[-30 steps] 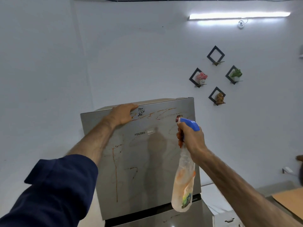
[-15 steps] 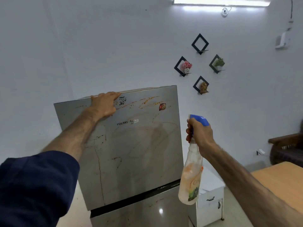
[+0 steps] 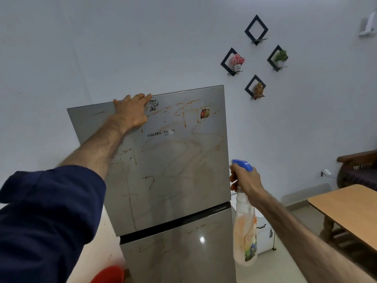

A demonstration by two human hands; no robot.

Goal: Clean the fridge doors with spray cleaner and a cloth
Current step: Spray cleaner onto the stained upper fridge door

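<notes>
— What do you have on the head camera?

— The upper fridge door (image 3: 173, 170), grey and streaked all over with orange-brown smears. The lower fridge door (image 3: 183, 252) below the dark gap carries fainter marks.

— And the left hand?

— My left hand (image 3: 131, 111) lies flat near the top edge of the upper door, fingers straight and reaching over the rim; that grip is released, holding nothing.

— The right?

— My right hand (image 3: 245, 178) has its grip clenched round the neck of the spray bottle (image 3: 244, 235), just off the door's right edge, blue nozzle on top and the clear body hanging down. Whether a finger is on the trigger, I cannot tell.

— Anything else?

— A wooden surface (image 3: 346, 209) at the right, well apart from the fridge.
</notes>
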